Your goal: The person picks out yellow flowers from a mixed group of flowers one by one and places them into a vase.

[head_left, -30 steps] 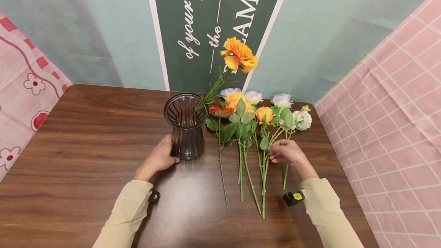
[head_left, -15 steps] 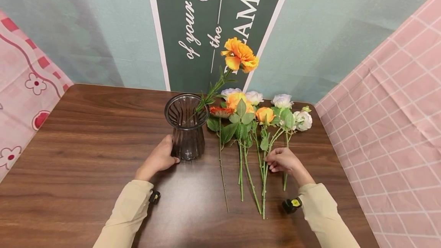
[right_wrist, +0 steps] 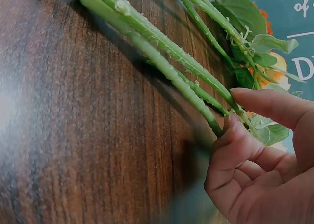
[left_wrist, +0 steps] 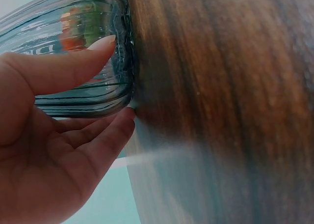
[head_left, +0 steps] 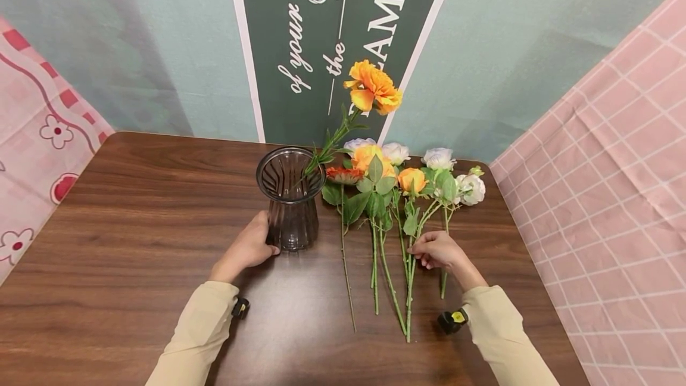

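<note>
A smoky, ribbed glass vase (head_left: 292, 225) stands upright on the table. My left hand (head_left: 249, 247) grips it low on its left side. In the left wrist view the thumb lies across the glass and the other fingers (left_wrist: 100, 140) are on its far side. One orange carnation (head_left: 373, 87) leans out of the vase to the right. My right hand (head_left: 440, 252) pinches a green flower stem (right_wrist: 169, 46) between thumb and forefinger, among stems lying at the right. Leaves partly hide which bloom this stem bears.
Next to the vase lie a red-orange flower (head_left: 344, 175), a yellow-orange rose (head_left: 364, 156), an orange rose (head_left: 411, 180) and several pale flowers (head_left: 438, 158), blooms toward the back. A pink tiled cloth (head_left: 600, 183) borders the brown table (head_left: 161, 207) at the right.
My right hand has come down along the stems toward me and now pinches one, whose lower end has shifted slightly left. The left hand and the vase have stayed put.
</note>
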Demonstrator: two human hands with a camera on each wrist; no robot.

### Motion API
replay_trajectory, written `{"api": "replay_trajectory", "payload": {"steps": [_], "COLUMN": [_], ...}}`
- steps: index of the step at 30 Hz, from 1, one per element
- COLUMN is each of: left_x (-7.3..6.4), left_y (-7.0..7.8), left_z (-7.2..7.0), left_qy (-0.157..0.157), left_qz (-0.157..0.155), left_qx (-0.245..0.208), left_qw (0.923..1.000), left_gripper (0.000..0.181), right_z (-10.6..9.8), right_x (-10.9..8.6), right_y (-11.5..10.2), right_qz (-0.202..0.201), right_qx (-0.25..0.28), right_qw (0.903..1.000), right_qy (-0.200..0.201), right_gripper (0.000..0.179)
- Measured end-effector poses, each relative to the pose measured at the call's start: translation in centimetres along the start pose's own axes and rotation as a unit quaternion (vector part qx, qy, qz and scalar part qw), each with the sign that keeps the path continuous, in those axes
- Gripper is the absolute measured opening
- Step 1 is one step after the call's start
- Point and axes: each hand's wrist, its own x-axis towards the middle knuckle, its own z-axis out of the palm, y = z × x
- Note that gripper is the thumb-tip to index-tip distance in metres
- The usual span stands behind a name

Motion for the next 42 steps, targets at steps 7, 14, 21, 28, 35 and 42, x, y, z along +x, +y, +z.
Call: {"api": "replay_trajectory", "payload": {"steps": [7,14,21,28,35,42], "left_x": [-0.01,-0.05,-0.09,-0.04,-0.05,0.0], "left_y": [-0.08,-0.03,-0.06,-0.1,-0.15,-0.23], "left_z": [-0.05,-0.08,-0.05,0.0,0.05,0.13], "left_qy": [-0.001,0.0,0.004,0.002,0.004,0.005], "left_qz": [0.0,0.001,0.005,0.003,0.006,0.004], "left_qx": [0.002,0.004,0.006,0.004,0.003,0.003], "left_qw": [1.0,1.0,1.0,1.0,1.0,1.0], "left_gripper": [0.062,0.063,0.062,0.064,0.064,0.063], "right_z": [0.08,0.04,-0.24,-0.32,-0.48,-0.6], "right_x": [0.15,0.13,-0.08,-0.15,-0.25,-0.49], "right_y": [0.12,-0.16,-0.51,-0.5,-0.49,-0.71], "right_qz": [-0.008,-0.01,0.002,0.004,0.0,-0.005], "right_qx": [0.018,0.043,0.061,0.062,0.065,0.069], "right_qw": [0.9998,0.9988,0.9979,0.9975,0.997,0.9961], "right_qy": [-0.006,-0.019,-0.019,-0.032,-0.042,-0.055], "right_gripper": [0.004,0.014,0.01,0.01,0.008,0.005]}}
